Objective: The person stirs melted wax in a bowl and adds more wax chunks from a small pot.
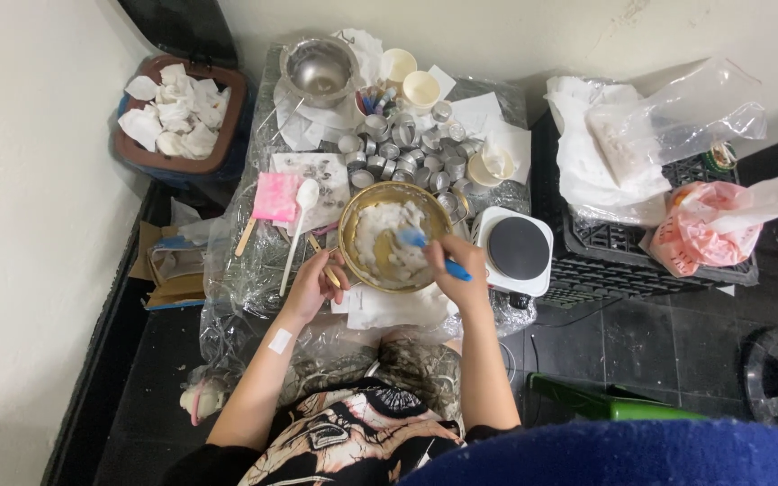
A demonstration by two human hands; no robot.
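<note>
Head view: the left hand (315, 281) is curled on the rim of the round brass-coloured metal bowl (349, 236) of soft white wax, which probably slides unless braced; the right hand (457, 261) is closed around the blue spatula (418, 240).

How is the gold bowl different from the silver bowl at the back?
The gold bowl is full of white lumpy stuff; the silver bowl looks empty. The gold bowl is wider and shallower. The left hand steadies the gold bowl while the right hand stirs with a blue spatula; nobody touches the silver bowl. Both are round and shiny.
</note>
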